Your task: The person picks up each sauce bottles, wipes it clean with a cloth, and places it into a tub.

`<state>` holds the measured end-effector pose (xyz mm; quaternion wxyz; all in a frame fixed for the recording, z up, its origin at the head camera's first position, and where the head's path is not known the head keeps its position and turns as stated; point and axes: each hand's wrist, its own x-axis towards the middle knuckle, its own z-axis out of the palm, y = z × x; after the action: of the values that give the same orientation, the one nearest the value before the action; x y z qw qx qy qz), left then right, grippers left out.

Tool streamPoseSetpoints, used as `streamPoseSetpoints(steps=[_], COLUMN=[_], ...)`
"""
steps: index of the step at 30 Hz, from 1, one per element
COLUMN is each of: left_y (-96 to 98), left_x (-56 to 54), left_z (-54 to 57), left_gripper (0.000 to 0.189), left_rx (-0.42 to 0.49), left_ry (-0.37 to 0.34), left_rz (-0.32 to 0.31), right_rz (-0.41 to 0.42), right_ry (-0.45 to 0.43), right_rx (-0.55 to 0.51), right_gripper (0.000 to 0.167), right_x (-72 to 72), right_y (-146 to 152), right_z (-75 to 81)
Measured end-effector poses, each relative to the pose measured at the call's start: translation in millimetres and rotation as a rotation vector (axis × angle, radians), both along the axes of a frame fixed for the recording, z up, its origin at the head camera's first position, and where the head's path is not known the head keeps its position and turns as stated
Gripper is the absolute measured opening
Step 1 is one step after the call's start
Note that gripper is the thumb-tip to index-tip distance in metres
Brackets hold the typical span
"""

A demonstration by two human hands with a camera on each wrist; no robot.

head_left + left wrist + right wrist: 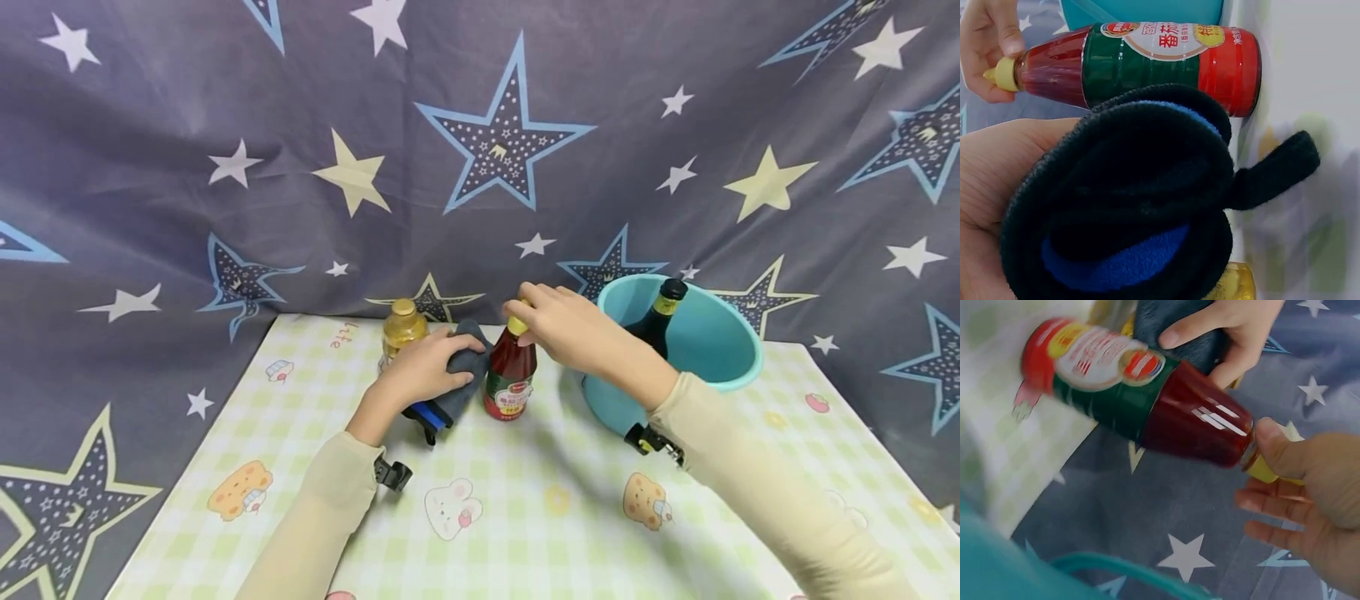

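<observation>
My left hand (422,367) grips a rolled dark cloth (468,360), thumb and fingers around it. In the left wrist view the black edge of the cloth, its blue inner layers and a short black strap (1279,172) show. By its yellow cap (1263,470), my right hand (564,327) pinches a ketchup bottle (512,375) with dark red contents and a green and red label. This bottle stands upright just right of the cloth. Behind the left hand is a glass bottle with a gold cap (403,321), partly hidden by that hand.
A turquoise bucket (720,342) stands right of the ketchup, behind my right forearm. Inside it leans a dark bottle with a black cap (672,290). A checked cloth with cartoon prints (525,517) covers the table; a starry curtain (465,242) hangs along its back edge.
</observation>
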<state>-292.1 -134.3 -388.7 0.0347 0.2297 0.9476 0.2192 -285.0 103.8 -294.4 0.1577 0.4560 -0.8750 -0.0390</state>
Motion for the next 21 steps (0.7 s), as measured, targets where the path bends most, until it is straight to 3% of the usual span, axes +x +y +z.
streamPoseSetpoints(steps=[10,21], left_y=[-1.2,-3.3], left_x=[-0.9,2.4], left_z=[5.6,8.1], left_gripper=[0.043,0.044], left_rx=[0.004,0.028], left_ry=[0.026,0.008], left_rz=[-0.006,-0.015], right_rz=[0.079,0.18], right_ry=[0.031,0.087], right_rx=[0.191,0.351], right_gripper=[0.031,0.026], right_x=[-11.1,-10.4], right_y=[0,3], right_z=[10.3,17.6])
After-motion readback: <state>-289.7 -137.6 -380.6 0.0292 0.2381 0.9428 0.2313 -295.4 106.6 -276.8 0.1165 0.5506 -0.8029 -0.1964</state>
